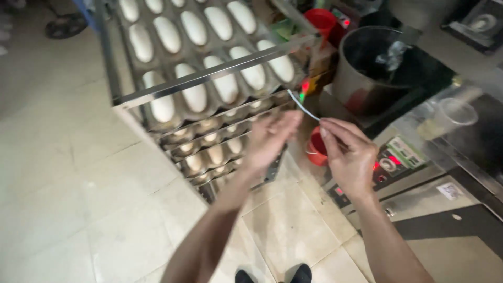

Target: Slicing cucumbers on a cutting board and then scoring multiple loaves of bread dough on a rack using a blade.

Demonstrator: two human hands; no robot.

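My right hand (348,152) pinches the end of a thin white strip (303,105) that curves up and to the left. My left hand (270,137) is raised beside it, fingers together and palm turned inward, its fingertips close to the strip; I cannot tell if it touches. Both hands hover in front of a metal rack (209,78) stacked with trays of pale oval dough pieces (195,95).
A large steel pot (374,68) stands at the right on a steel counter (419,196) with lit red controls. A red cup (316,149) sits behind my hands, another red container (320,21) at the top. Tiled floor lies to the left.
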